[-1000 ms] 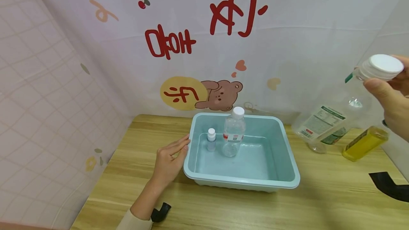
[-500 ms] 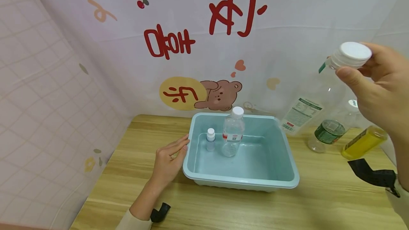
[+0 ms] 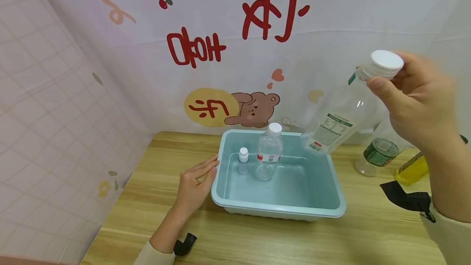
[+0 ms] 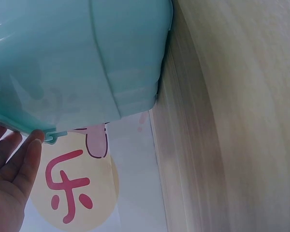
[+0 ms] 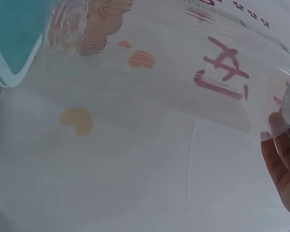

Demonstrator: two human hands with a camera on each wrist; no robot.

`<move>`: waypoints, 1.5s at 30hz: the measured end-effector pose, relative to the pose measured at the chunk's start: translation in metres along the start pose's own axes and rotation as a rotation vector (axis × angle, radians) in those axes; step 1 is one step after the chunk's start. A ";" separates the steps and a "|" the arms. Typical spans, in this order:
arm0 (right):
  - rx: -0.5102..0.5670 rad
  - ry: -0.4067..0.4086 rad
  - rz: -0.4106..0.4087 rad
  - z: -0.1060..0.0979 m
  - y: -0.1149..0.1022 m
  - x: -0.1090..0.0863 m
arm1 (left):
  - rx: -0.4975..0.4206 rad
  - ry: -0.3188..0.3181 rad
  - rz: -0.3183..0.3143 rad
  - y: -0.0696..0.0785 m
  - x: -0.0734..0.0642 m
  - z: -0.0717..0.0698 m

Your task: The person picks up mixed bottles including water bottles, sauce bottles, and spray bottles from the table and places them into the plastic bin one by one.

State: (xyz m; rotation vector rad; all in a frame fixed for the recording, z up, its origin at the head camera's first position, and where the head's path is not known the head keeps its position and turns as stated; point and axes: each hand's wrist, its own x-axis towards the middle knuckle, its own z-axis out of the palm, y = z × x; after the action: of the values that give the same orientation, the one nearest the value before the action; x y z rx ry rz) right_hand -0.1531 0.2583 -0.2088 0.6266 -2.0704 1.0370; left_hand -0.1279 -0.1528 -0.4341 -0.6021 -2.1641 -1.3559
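Note:
My right hand point(image 3: 423, 101) grips a large clear plastic bottle point(image 3: 336, 128) by its neck, just below the white cap. The bottle tilts, with its base down to the left over the back right corner of a light blue plastic basin point(image 3: 279, 208). Through its clear wall, the right wrist view shows the bottle point(image 5: 159, 92) without visible contents. Fairly straight fingers of my left hand point(image 3: 195, 185) touch the basin's left rim, also seen in the left wrist view. Inside the basin stand a small white-capped bottle point(image 3: 243, 162) and a medium clear bottle point(image 3: 269, 156).
On the wooden table point(image 3: 165, 154), right of the basin, stand a clear bottle with a green label point(image 3: 379, 152) and a bottle of yellow liquid point(image 3: 412, 169), partly hidden by my right arm. A printed cloth point(image 3: 331, 60) hangs behind.
My right hand has carried the large bottle leftward from the right edge, so its base is now over the basin's back right corner. My left hand and the basin have not moved.

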 end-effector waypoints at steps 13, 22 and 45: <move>0.039 -0.089 0.123 0.020 0.010 -0.018 | 0.005 0.008 0.015 0.001 0.001 -0.001; 0.044 -0.159 0.120 0.034 0.020 -0.030 | -0.001 0.000 0.002 0.001 0.001 -0.001; 0.039 -0.371 0.286 0.068 0.047 -0.062 | -0.004 -0.006 -0.005 0.002 0.001 -0.001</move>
State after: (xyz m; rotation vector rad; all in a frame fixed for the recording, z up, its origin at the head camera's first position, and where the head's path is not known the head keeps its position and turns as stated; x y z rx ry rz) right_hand -0.1733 0.2346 -0.3075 0.5876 -2.5247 1.1936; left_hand -0.1270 -0.1530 -0.4311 -0.6028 -2.1697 -1.3626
